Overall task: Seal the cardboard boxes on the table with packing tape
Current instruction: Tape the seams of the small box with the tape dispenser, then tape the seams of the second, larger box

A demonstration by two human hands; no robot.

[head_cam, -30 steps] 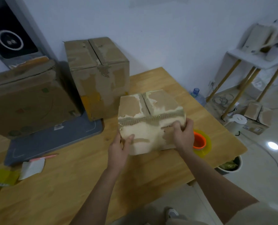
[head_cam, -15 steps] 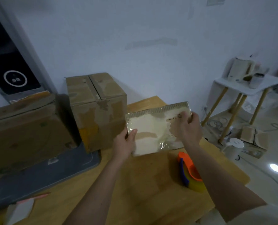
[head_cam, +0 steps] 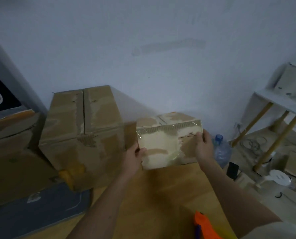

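A small worn cardboard box (head_cam: 168, 142), with clear tape shining along its top front edge, sits at the far end of the wooden table (head_cam: 162, 195). My left hand (head_cam: 132, 156) grips its left side, thumb on the front face. My right hand (head_cam: 204, 146) grips its right side. A larger cardboard box (head_cam: 81, 133) with an untaped top seam stands just to the left. The orange tape dispenser (head_cam: 204, 225) lies at the near table edge, bottom right.
A big flat cardboard box (head_cam: 10, 152) leans at the far left over a dark grey mat (head_cam: 40, 209). Right of the table, on the floor, stand a water bottle (head_cam: 221, 150), a white side table (head_cam: 281, 107) and a white kettle (head_cam: 278, 178).
Both hands lifted the small box off the table and carried it away from me to the table's far end, beside the larger box. The tape dispenser stayed near me.
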